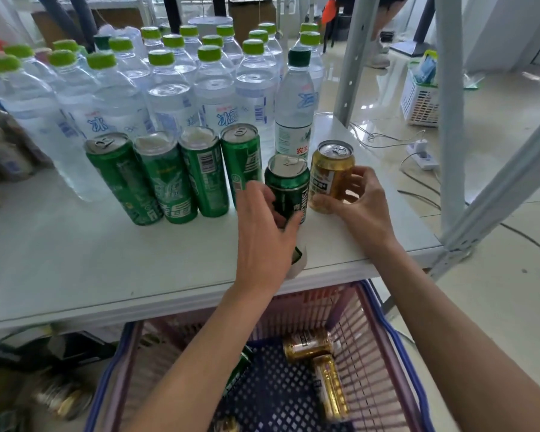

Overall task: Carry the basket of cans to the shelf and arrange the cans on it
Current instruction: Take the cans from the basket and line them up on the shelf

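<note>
On the white shelf [75, 260], the four tall cans [197, 179] are bright green with white lettering, and one of them shows a black-and-white barcode. The dark green can [289, 188] has pale lettering and the gold can [331, 176] has a white label with dark characters. The water bottles [169, 98] are clear with lime-green caps and blue print, one taller bottle [295, 101] has a dark green cap and a white label with green and red marks, and the basket [399, 347] has pink lattice walls, a blue rim and a dark blue grid bottom under two gold cans [328, 385].
</note>
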Motion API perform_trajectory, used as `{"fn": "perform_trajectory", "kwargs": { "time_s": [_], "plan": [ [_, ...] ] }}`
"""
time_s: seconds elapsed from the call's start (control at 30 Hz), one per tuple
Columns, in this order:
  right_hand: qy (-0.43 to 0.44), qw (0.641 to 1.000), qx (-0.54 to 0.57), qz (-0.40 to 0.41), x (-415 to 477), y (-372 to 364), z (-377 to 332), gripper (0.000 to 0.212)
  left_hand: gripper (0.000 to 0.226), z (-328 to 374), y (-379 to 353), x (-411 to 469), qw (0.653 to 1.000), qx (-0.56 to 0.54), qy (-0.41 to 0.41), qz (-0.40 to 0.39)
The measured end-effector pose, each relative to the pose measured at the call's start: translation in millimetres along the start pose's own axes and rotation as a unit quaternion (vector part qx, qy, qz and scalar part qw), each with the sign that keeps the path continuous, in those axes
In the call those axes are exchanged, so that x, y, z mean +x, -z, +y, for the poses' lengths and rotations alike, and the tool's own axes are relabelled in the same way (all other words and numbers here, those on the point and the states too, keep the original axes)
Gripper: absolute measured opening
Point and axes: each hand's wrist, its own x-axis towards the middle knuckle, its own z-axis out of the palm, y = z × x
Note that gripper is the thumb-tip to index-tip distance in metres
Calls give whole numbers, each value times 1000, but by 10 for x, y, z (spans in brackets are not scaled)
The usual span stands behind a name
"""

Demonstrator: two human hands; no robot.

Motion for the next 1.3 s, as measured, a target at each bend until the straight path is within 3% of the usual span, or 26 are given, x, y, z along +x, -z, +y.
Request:
{"fn": "perform_trajectory", "kwargs": {
  "time_s": [0.17,0.4,0.7,0.9,1.0,1.1,1.17,1.23,1.3],
  "plan": [
    [-4,1000,-13,-3,-18,-2,-39,72,5,-163,122,38,996,-2,-43,-81],
    [-6,999,-38,-19,-30,3,-67,49,32,-211,117,-45,985,-50,42,-158],
    [-5,1000,-21,-21,-81,0,-117,61,37,-243,116,5,979,-46,73,-184],
    [-27,993,-111,-17,-264,45,-145,83,41,-215,206,-56,974,-48,67,-211],
    [-20,985,-172,0,-433,82,-176,69,31,-195,414,-131,979,-64,77,-177],
    [-46,983,-162,-79,-594,216,-319,55,22,-161,711,-281,989,47,-38,-137],
    [-108,977,-46,-180,-631,393,-424,48,25,-155,930,-361,978,87,-84,-169],
    [-184,927,89,-315,-650,592,-473,38,35,-140,1127,-403,958,99,-78,-257],
    [-233,840,92,-482,-667,738,-460,35,40,-133,1232,-448,912,123,-33,-390]
  ]
}}
